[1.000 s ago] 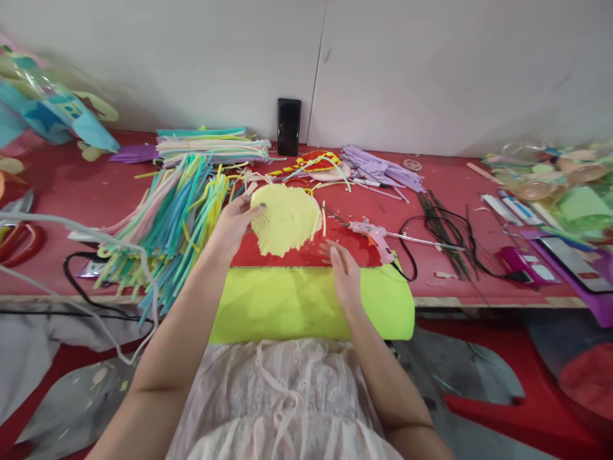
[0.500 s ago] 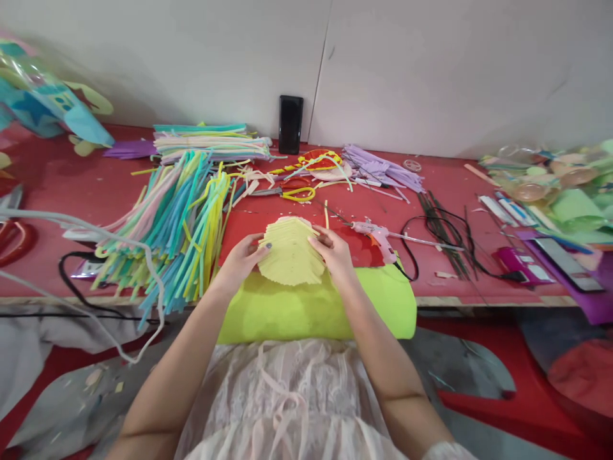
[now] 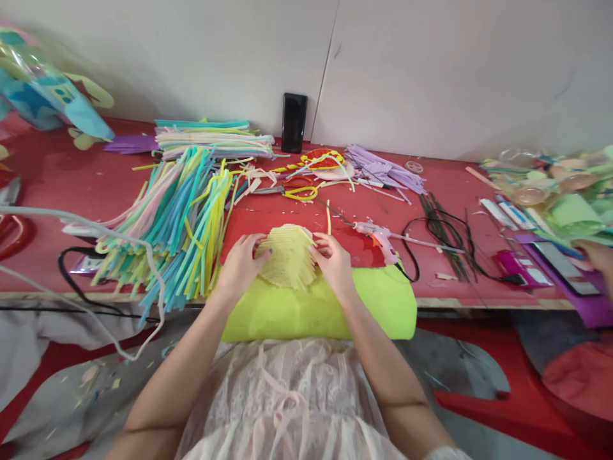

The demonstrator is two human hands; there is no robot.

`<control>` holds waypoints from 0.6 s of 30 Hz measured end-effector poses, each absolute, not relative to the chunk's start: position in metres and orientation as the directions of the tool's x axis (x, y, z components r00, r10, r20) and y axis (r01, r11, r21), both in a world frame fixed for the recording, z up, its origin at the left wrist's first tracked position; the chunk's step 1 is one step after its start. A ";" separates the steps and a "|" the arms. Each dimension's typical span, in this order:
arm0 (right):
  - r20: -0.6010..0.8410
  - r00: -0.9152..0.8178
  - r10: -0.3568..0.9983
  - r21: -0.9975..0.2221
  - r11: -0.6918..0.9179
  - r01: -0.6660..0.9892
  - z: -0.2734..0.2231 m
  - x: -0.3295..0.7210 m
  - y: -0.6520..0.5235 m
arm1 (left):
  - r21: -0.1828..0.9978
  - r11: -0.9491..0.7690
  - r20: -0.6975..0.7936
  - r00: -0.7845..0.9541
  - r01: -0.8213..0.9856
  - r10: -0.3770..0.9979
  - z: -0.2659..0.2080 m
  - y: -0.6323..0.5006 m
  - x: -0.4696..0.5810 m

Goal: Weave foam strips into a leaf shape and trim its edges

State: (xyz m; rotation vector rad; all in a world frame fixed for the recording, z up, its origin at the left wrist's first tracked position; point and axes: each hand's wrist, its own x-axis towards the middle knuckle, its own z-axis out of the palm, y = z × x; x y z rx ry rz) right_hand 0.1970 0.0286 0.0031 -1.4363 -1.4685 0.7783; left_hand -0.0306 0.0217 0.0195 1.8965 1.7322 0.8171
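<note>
Between my hands is a pale yellow piece made of many thin strips (image 3: 288, 260), roughly leaf-shaped with a jagged edge. My left hand (image 3: 243, 262) grips its left edge, thumb on top. At the upper right edge, my right hand (image 3: 334, 259) pinches it between thumb and fingers. The piece lies over a red sheet (image 3: 357, 246) and the top of a lime-green sheet (image 3: 320, 313) at the table's front edge. A pink glue gun (image 3: 376, 236) rests just right of my right hand. Beyond the piece lie yellow-handled scissors (image 3: 299, 190).
Bundled coloured pipe cleaners (image 3: 163, 217) heap to the left, with purple ones (image 3: 385, 169) behind. A black phone (image 3: 294, 122) leans on the wall. Dark stems (image 3: 440, 236), a cord and a purple box (image 3: 522, 268) lie right. Another person's hand (image 3: 596, 260) shows at the far right.
The yellow piece has tilted and come slightly lower, and my left hand has shifted its hold along the left edge. Another person's hand has appeared at the far right.
</note>
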 end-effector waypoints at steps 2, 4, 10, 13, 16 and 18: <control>0.284 0.070 0.956 -0.823 0.206 0.529 0.008 0.198 0.023 | 0.498 -0.135 0.213 0.031 0.857 0.977 0.026 0.013 -0.020; 0.411 0.048 0.910 -0.694 0.279 0.663 0.015 0.202 0.020 | 0.393 -0.217 0.249 0.124 0.893 0.961 0.030 0.007 -0.008; 0.563 0.188 0.805 -0.559 0.203 0.804 0.031 0.262 0.035 | 0.382 -0.340 0.112 0.322 0.859 0.940 0.029 0.014 0.021; 0.596 0.318 0.737 -0.514 0.046 0.857 0.024 0.309 0.046 | 0.373 -0.397 0.161 0.362 0.839 0.918 0.035 0.028 0.024; 0.575 0.379 0.725 -0.480 -0.076 0.874 0.012 0.342 0.050 | 0.354 -0.556 0.204 0.518 0.752 0.831 0.043 0.049 0.024; 0.518 0.405 0.753 -0.475 -0.141 0.869 0.004 0.352 0.050 | 0.328 -0.626 0.181 0.603 0.708 0.777 0.047 0.066 0.022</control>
